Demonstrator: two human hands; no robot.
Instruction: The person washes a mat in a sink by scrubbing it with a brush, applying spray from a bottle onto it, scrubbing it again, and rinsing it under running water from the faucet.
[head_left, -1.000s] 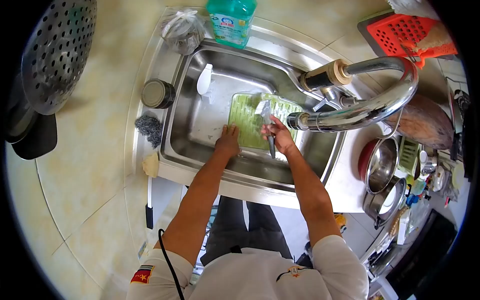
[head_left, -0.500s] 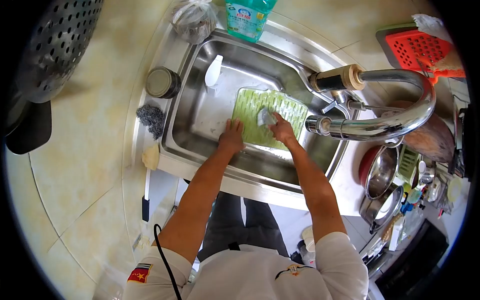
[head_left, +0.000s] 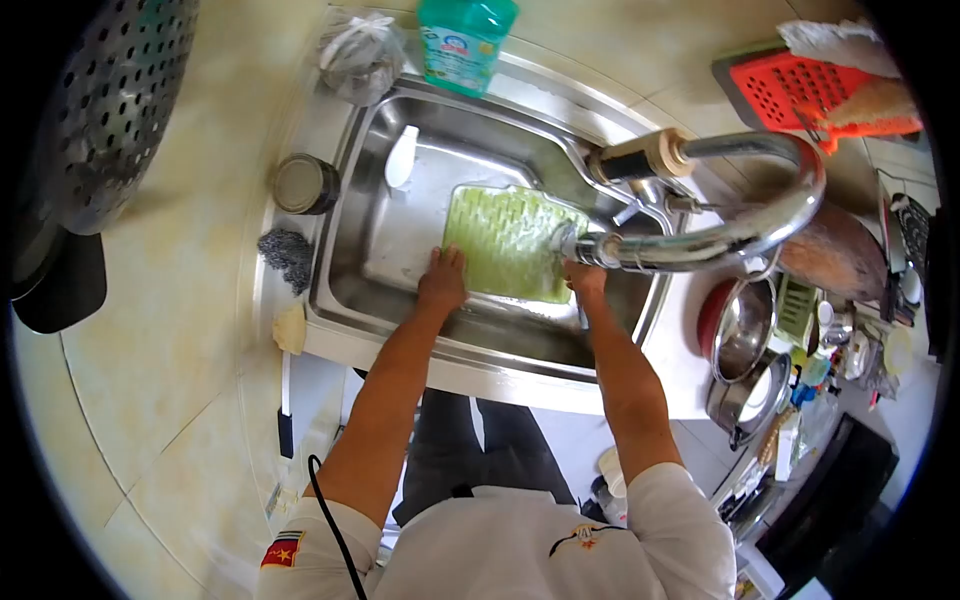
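The green, ridged, rectangular board point(head_left: 500, 240) lies flat on the sink floor between the two hands, the left grip at its near left corner and the right grip at its near right one. The right grip point(head_left: 586, 280) is closed around a grey-handled scrubbing brush point(head_left: 582, 316) — the lower end of the handle shows below the hand, while the head, blurred and partly behind the spout, is over the board's right side. The left grip point(head_left: 441, 281) is flat, fingers slightly spread, the fingertips resting on the board's left edge. Whitish suds streak the board's surface.

Around it is the stainless-steel sink point(head_left: 395, 235), with a white, tapered plastic object point(head_left: 402, 158) toward its far left. The curved chrome tap point(head_left: 740, 248) reaches in from the right, its outlet just above the right grip. Along the left rim sit a dark, round lidded jar point(head_left: 305, 184), a grey steel-wool pad point(head_left: 286, 261) and a pale yellow sponge point(head_left: 290, 330) — and a teal plastic bottle point(head_left: 463, 48) stands at the far edge.
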